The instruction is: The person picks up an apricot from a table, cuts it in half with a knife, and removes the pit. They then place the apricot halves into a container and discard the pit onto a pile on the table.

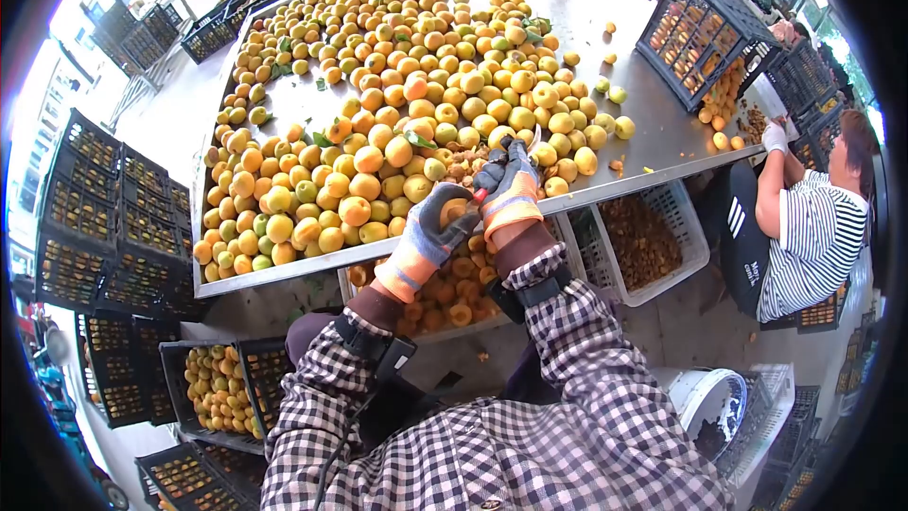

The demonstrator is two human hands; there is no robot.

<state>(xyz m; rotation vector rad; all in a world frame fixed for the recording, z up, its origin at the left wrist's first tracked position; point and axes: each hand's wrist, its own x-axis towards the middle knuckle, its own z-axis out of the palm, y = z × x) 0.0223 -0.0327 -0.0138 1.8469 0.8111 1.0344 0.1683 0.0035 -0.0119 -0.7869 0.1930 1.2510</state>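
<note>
Just over the near edge of the metal table (653,132), both my hands wear grey-and-orange gloves. My left hand (426,244) is closed around an orange apricot (455,212). Close beside it, my right hand (509,191) grips a small knife; its curved blade (536,137) points away from me, and a bit of red shows near the fingers. Whole apricots (364,185), yellow to orange with some green ones, are heaped in front of both hands. Beneath them, under the table's edge, a container holds opened apricots (454,298).
A white basket (695,255) of brown pits stands under the table to the right. A tilted black crate (695,38) spills apricots at the far right, near a seated person (804,218) in a striped shirt. Black crates (104,218) are stacked at left; a white bucket (709,407) sits behind right.
</note>
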